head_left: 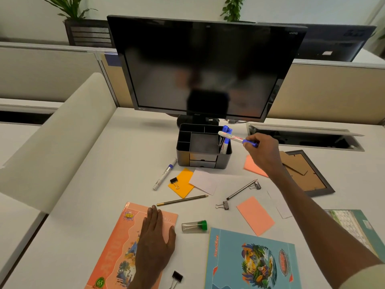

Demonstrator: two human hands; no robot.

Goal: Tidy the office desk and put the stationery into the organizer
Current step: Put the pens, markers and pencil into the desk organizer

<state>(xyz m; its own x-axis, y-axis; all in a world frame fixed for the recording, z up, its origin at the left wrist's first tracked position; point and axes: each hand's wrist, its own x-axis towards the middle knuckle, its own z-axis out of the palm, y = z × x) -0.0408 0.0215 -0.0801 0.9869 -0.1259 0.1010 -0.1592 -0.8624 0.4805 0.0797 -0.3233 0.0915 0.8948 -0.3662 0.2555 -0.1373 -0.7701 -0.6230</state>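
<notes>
Marker in hand: we see a white marker with a blue cap, lying nearly level above the organizer's right rim, cap end toward the hand.
Right hand: our right hand reaches forward on a long, outstretched arm; its fingers pinch the marker at the blue cap.
Organizer: the black organizer stands on the worktop just below the monitor; two blue-capped markers stand in its right compartment.
Left hand: our left hand lies flat, palm down, on the orange notebook, fingers straight and close together, thumb spread out.
Loose stationery: another marker, two pencils, binder clips and coloured notes lie scattered between the hands.
Worktop: the white worktop also carries a blue notebook, a small green-capped tube and a picture frame lying face down.
Room: a dark monitor stands ahead, with low partitions and plants behind.
</notes>
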